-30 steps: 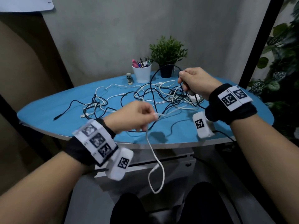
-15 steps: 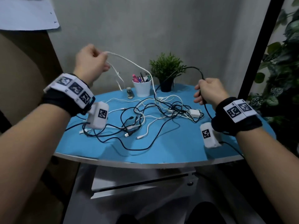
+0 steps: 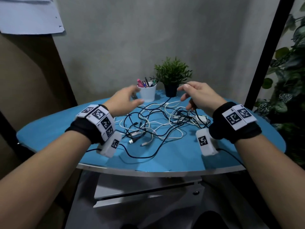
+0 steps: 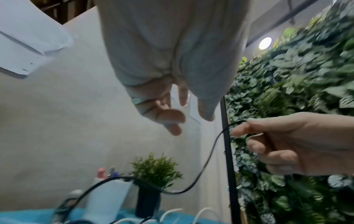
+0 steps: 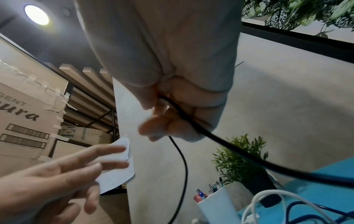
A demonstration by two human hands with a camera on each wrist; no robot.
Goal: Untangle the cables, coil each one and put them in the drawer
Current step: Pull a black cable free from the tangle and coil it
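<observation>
A tangle of black and white cables (image 3: 158, 119) lies in the middle of the blue table (image 3: 49, 129). My right hand (image 3: 196, 95) hovers over the tangle's far right side and grips a black cable (image 5: 191, 125) in its curled fingers; the cable (image 4: 208, 157) loops down to the table. My left hand (image 3: 125, 100) hangs above the tangle's far left side with fingers (image 4: 170, 116) spread and empty. A drawer (image 3: 148, 194) sits slightly open under the table's front edge.
A white cup of pens (image 3: 147, 93) and a small potted plant (image 3: 172, 78) stand at the back of the table, just beyond both hands. A dark post (image 3: 267, 47) and leafy plants (image 3: 290, 90) are at the right.
My left hand let go of the white cable it held high and came down over the tangle, now empty. The right hand lowered a little, still holding the black cable.
</observation>
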